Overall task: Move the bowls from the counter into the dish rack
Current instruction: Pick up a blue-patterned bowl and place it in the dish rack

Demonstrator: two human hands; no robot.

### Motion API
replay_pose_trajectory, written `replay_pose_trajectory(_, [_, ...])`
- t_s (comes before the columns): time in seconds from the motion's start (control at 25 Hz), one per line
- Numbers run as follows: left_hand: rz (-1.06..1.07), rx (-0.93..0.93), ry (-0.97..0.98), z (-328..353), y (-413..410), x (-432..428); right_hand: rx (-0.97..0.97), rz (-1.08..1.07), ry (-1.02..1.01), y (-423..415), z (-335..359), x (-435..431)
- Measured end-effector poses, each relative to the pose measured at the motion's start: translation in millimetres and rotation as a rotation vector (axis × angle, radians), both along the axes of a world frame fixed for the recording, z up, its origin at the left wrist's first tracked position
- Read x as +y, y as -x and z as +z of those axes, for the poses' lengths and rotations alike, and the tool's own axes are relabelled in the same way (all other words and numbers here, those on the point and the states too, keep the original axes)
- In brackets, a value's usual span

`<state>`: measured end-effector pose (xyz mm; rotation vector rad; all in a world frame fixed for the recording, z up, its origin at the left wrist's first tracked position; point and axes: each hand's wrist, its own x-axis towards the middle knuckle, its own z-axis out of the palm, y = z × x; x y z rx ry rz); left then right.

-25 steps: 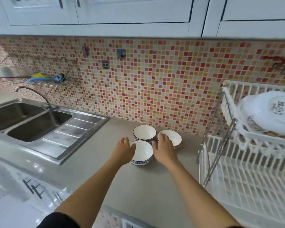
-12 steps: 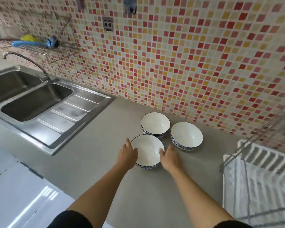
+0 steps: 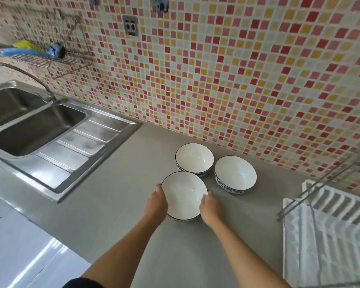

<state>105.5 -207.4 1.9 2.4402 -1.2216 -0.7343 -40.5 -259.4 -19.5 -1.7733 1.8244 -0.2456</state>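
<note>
Three white bowls with blue patterned outsides sit close together on the grey counter [image 3: 112, 194]. The nearest bowl [image 3: 183, 194] is clasped from both sides: my left hand [image 3: 157, 202] is on its left rim and my right hand [image 3: 211, 206] on its right rim. I cannot tell whether it is lifted off the counter. A second bowl [image 3: 194, 159] stands behind it near the wall, and a third bowl [image 3: 235, 173] stands to the right. The white dish rack [image 3: 328, 235] with its metal frame is at the right edge.
A steel double sink [image 3: 40, 129] with a drainboard and a tap [image 3: 19, 73] lies at the left. A wire shelf [image 3: 40, 55] holding blue and yellow items hangs on the mosaic tile wall. Glossy white cabinet fronts run along the counter's near edge.
The view has tilted downward and closer, so the rack's upper tier left the frame. Both hands went from resting over the bowls to clasping the near bowl's sides.
</note>
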Motion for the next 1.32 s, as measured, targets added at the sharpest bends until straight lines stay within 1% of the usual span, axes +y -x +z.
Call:
replay_pose_trajectory(0.12, [-0.025,-0.003,0.15,25.3,2.0,19.8,-0.115,-0.03,0.115,6.4,27.1,19.9])
replay_pose_trajectory(0.2, [-0.054,-0.031,0.254,51.4,5.3,35.1,-0.157,-0.012,0.216,12.6,54.0,37.3])
replay_pose_trajectory(0.28, [-0.06,-0.074,0.35,80.8,10.6,48.2,-0.24,-0.009,0.271,18.4,84.7,54.9])
replay_pose_trajectory(0.4, [-0.083,-0.155,0.545,130.7,24.3,75.4,-0.363,-0.037,0.313,32.2,146.3,91.4])
replay_pose_trajectory(0.48, [-0.102,-0.171,0.691,163.3,36.4,94.1,-0.427,-0.049,0.361,47.9,190.4,117.3])
replay_pose_trajectory(0.6, [-0.127,-0.147,0.914,213.9,61.0,117.5,-0.549,-0.025,0.426,76.0,246.4,147.8])
replay_pose_trajectory(0.68, [-0.161,-0.117,1.082,249.6,83.7,132.2,-0.685,-0.032,0.423,100.4,279.2,160.2])
replay_pose_trajectory(0.76, [-0.237,-0.057,1.203,282.4,109.8,146.5,-0.8,-0.073,0.433,128.4,306.5,166.3])
replay_pose_trajectory(0.88, [-0.428,0.078,1.257,318.8,150.1,162.8,-0.833,-0.101,0.521,177.0,341.0,182.0])
replay_pose_trajectory(0.96, [-0.554,0.174,1.262,330.7,176.0,166.7,-0.913,-0.121,0.529,210.6,354.7,198.1])
replay_pose_trajectory(1.04, [-0.656,0.23,1.246,339.9,208.5,167.3,-0.972,-0.123,0.521,248.8,364.6,214.4])
replay_pose_trajectory(1.16, [-0.769,0.263,1.203,350.8,268.7,163.8,-1.003,-0.119,0.465,316.8,374.4,226.3])
replay_pose_trajectory(1.32, [-0.857,0.358,1.177,360.4,353.1,155.3,-0.995,-0.119,0.427,413.9,388.8,229.3])
